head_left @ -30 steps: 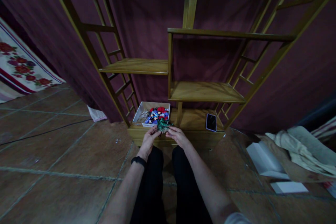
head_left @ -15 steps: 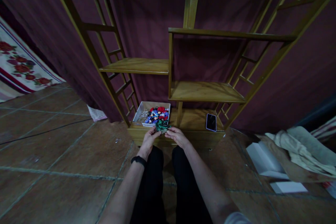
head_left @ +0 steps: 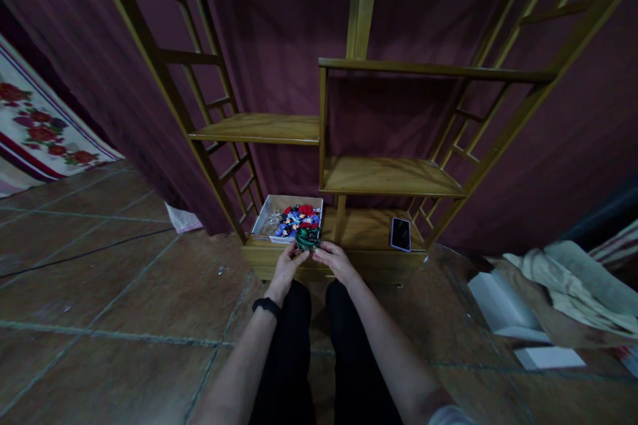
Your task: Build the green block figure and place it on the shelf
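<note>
Between my two hands is a small dark green, crumpled bundle (head_left: 308,238), too small to name for certain. My left hand (head_left: 288,264) pinches its left side, and my right hand (head_left: 335,259) grips its right side with closed fingers. Just behind it, a white box (head_left: 270,204) stands on the low shelf. Inside lie several small red, blue and purple pieces (head_left: 299,218), with clear, crinkled plastic (head_left: 272,221) at the left. The green bundle overlaps the box's front right corner in view.
A wooden shelf unit (head_left: 391,176) stands before a dark red curtain. On its low board at the right lies a phone (head_left: 401,234). White boxes (head_left: 506,305) and cloths (head_left: 573,279) lie on the floor at right. A thin cable (head_left: 90,254) crosses the tiles at left.
The green bundle has turned slightly between my fingers and looks rounder now. Both hands stay at nearly the same place, still holding it. The box and phone have not moved.
</note>
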Demonstrator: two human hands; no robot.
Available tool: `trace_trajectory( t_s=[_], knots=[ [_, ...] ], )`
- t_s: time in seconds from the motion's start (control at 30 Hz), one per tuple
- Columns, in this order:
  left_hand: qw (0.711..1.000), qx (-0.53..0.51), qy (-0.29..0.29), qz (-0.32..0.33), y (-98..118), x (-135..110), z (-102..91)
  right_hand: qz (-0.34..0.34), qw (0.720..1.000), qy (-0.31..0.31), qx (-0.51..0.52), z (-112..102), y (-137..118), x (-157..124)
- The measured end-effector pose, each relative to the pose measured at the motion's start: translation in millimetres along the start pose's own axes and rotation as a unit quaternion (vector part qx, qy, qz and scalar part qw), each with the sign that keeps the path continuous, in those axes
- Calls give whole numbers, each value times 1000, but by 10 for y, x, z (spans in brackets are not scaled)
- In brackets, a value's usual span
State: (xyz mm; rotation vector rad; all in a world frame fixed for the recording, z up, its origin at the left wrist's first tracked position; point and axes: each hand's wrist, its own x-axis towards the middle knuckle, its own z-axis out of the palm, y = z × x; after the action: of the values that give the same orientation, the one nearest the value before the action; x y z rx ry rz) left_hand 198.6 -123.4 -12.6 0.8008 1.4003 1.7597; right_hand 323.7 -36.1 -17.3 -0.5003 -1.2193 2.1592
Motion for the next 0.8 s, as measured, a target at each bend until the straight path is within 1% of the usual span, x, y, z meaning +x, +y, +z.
trace_trajectory(
  t_s=[0.2, 0.3, 0.4, 0.47, 0.5, 0.6, 0.67, 0.73, 0.8],
  knots=[
    [996, -76, -21, -39, 27, -12, -18, 3, 997, -40, -60, 47, -33, -56],
    [993, -105, -7, -61, 49, -15, -25, 4, 994, -61, -91, 70, -52, -76],
    [988, -127, 11, -82, 71, -18, -38, 18, 994, -66, -85, 64, -64, -77],
    [986, -137, 15, -96, 80, -19, -48, 22, 995, -55, -86, 43, -61, -63],
    [985, -141, 17, -102, 83, -20, -52, 17, 995, -40, -91, 31, -55, -52],
    [982, -155, 34, -107, 91, -23, -53, -27, 991, 41, -122, -6, -25, -7],
    [979, -162, 45, -113, 100, -29, -47, -62, 985, 82, -141, -21, 0, 23],
    [978, -166, 47, -120, 113, -37, -40, -85, 980, 86, -156, -27, 28, 49],
    [977, -171, 42, -125, 125, -45, -36, -89, 980, 59, -170, -29, 62, 67]
  ],
)
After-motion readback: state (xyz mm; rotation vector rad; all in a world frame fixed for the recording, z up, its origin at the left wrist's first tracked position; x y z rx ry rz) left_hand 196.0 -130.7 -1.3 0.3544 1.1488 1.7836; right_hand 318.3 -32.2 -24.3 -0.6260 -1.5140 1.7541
